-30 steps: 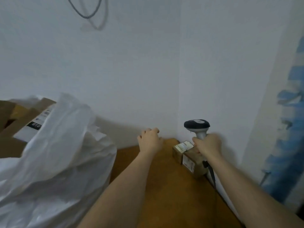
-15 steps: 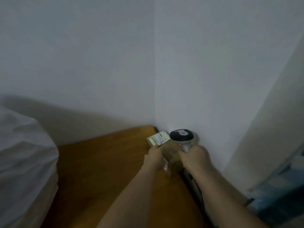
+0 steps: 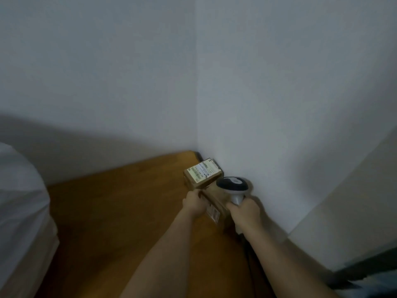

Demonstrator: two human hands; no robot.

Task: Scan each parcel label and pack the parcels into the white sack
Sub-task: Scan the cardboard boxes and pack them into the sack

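1. The white sack bulges at the far left, beside the wooden table.
2. My left hand grips the near parcel, which lies in the table's corner by the wall.
3. A second labelled parcel sits just behind it.
4. My right hand is wrapped round the scanner handle.

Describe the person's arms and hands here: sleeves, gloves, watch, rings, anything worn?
Both forearms are bare right up to the bottom edge of the frame; no sleeve shows. The left hand and right hand are bare: no gloves, and no watch or wristband at either wrist. No rings are visible, though the picture is dim and the fingers are partly hidden.
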